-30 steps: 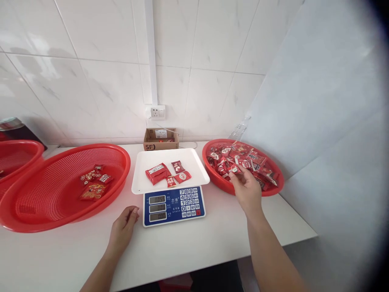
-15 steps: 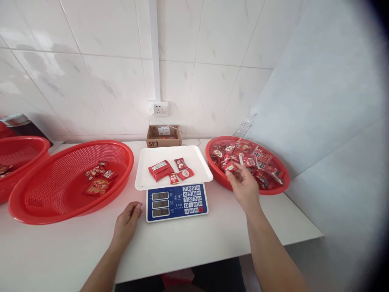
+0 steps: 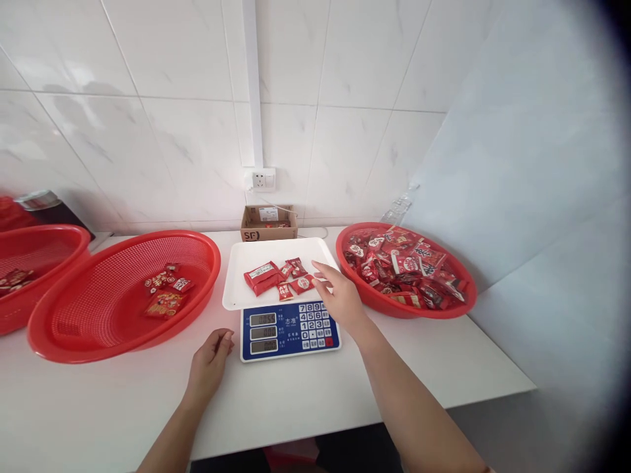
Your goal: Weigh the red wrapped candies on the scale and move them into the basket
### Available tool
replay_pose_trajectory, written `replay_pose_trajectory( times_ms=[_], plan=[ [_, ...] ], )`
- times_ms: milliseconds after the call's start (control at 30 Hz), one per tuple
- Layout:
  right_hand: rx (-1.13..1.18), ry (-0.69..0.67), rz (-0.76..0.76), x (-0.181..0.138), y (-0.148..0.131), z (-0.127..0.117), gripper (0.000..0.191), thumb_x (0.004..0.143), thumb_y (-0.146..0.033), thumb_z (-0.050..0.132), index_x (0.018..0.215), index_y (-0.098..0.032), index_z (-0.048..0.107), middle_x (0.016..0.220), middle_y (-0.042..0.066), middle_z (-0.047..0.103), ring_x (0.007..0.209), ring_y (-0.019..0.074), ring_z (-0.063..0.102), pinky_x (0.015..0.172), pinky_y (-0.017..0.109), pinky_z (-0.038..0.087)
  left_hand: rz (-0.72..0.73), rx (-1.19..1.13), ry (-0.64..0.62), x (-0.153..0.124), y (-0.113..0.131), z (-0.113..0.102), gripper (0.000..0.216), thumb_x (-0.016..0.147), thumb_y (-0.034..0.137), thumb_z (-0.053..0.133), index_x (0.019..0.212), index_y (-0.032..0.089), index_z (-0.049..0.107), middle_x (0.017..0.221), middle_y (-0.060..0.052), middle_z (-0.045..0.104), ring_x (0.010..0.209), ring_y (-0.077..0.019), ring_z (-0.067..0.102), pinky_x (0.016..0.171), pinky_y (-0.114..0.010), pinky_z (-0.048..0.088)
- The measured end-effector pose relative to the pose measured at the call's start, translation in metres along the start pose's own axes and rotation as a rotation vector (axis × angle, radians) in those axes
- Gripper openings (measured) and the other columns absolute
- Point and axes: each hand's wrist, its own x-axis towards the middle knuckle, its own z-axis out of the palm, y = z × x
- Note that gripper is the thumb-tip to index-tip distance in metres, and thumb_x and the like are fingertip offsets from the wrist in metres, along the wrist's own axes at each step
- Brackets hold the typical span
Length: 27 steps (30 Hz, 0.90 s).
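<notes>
My right hand [image 3: 340, 299] is over the right side of the white weighing tray [image 3: 239, 253], thumb and fingers apart with nothing between them. On the tray lie a larger red packet [image 3: 263, 278] with a white label and several small red candy packets [image 3: 302, 284]. The blue panel of the digital scale [image 3: 290, 332] shows three displays; the top one seems to read 0.055. Left of the scale, my left hand [image 3: 210, 364] rests on the table, its fingers curled together and no object showing in them.
At the right stands a red basket [image 3: 404, 314] heaped with red packets. Another red basket [image 3: 93, 269] on the left holds several packets, with a third basket [image 3: 44, 236] at the far left. A small cardboard box [image 3: 269, 233] sits behind the scale by the wall.
My right hand has moved left from the right basket to the tray and let go of a small candy packet, which now lies among the others. My left hand stays beside the scale.
</notes>
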Motion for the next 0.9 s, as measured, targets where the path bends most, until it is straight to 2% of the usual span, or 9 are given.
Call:
replay_pose_trajectory(
  times_ms=[100,233,367,500,667,900],
  plan=[
    [-0.022,0.113,0.043,-0.017,0.004,-0.014,0.029,0.075,-0.035,0.059,0.103,-0.029,0.064,0.105,0.003,0.064,0.089,0.0198,0.059,0.081,0.036,0.047,0.014,0.002,-0.003,0.001,0.000,0.000,0.038,0.075,0.056,0.043,0.085,0.021,0.057,0.072,-0.001,0.061,0.072,-0.0172,0.060,0.072,-0.030,0.049],
    [-0.059,0.233,0.167,-0.049,0.029,-0.034,0.029,0.074,-0.040,0.059,0.098,-0.024,0.065,0.096,0.005,0.066,0.083,0.0200,0.060,0.078,0.036,0.047,0.034,0.039,0.000,0.001,0.001,0.000,0.037,0.076,0.055,0.042,0.083,0.022,0.057,0.070,0.000,0.061,0.070,-0.0165,0.059,0.069,-0.028,0.048],
    [0.001,0.284,0.369,-0.074,0.062,-0.042,0.034,0.071,-0.044,0.061,0.096,-0.021,0.063,0.083,0.005,0.065,0.069,0.0180,0.059,0.069,0.036,0.048,0.021,0.063,-0.002,0.000,0.004,0.000,0.037,0.076,0.055,0.041,0.083,0.022,0.056,0.070,0.000,0.060,0.070,-0.0167,0.058,0.069,-0.028,0.047],
    [0.146,0.290,0.517,-0.083,0.079,-0.038,0.037,0.065,-0.045,0.066,0.092,-0.020,0.062,0.079,0.004,0.064,0.061,0.0171,0.058,0.062,0.034,0.049,0.009,0.045,-0.005,-0.001,0.006,0.000,0.037,0.076,0.055,0.041,0.084,0.022,0.056,0.072,0.000,0.060,0.071,-0.0164,0.058,0.071,-0.028,0.047],
    [0.115,0.225,0.523,-0.084,0.087,-0.033,0.038,0.067,-0.045,0.063,0.096,-0.020,0.060,0.078,0.003,0.063,0.063,0.0179,0.059,0.067,0.036,0.049,-0.003,0.035,0.004,-0.001,0.007,0.001,0.037,0.075,0.055,0.042,0.083,0.021,0.057,0.070,0.000,0.060,0.069,-0.0161,0.058,0.069,-0.028,0.047],
    [-0.135,0.160,0.420,-0.094,0.096,-0.028,0.038,0.075,-0.043,0.053,0.102,-0.018,0.059,0.086,0.006,0.064,0.075,0.0188,0.059,0.076,0.036,0.047,-0.003,0.040,0.013,-0.002,0.010,0.000,0.036,0.075,0.054,0.043,0.083,0.022,0.057,0.070,0.000,0.060,0.070,-0.0158,0.058,0.069,-0.027,0.048]
  ],
)
